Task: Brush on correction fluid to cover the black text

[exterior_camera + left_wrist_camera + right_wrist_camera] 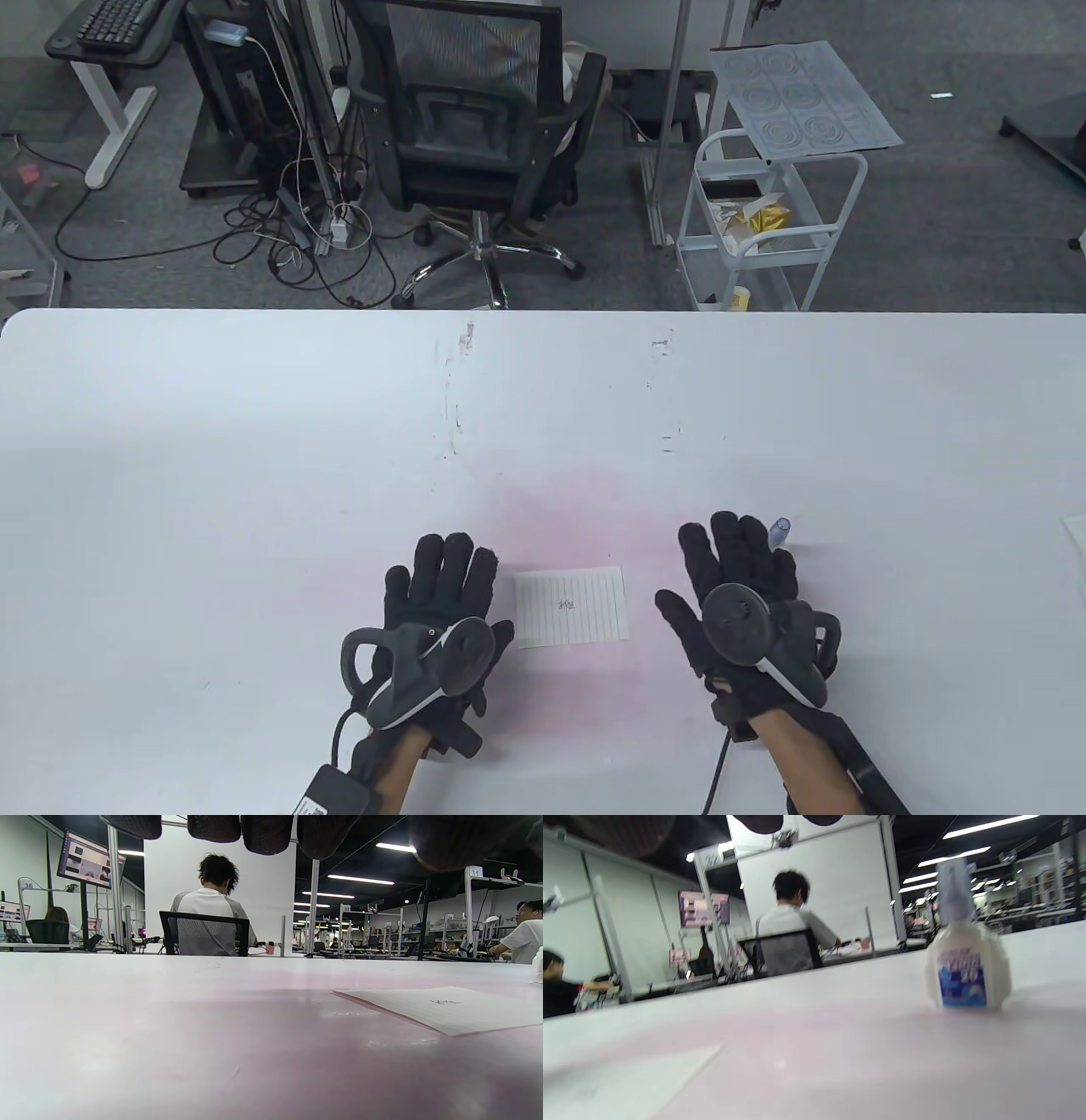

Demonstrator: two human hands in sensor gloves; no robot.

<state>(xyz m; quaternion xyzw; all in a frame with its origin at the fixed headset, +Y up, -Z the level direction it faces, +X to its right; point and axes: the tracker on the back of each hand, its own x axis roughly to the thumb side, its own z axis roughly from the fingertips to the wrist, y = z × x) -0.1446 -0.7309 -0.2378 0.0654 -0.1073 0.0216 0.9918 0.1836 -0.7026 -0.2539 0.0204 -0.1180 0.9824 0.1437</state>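
A small lined paper [571, 607] with black text [566, 605] at its middle lies on the white table [254, 475], between my hands. It shows at the right of the left wrist view [449, 1007] and at the lower left of the right wrist view [628, 1082]. A white correction fluid bottle [965, 971] with a blue label and pale cap stands upright just beyond my right hand; only its cap [780, 531] shows in the table view. My left hand [441, 594] is open and flat, left of the paper. My right hand [738, 577] is open, fingers spread, holding nothing.
A pink stain [594, 501] tints the table around the paper. A white sheet edge [1076, 543] lies at the table's right edge. Beyond the far edge stand an office chair [475, 136] and a white cart [764, 229].
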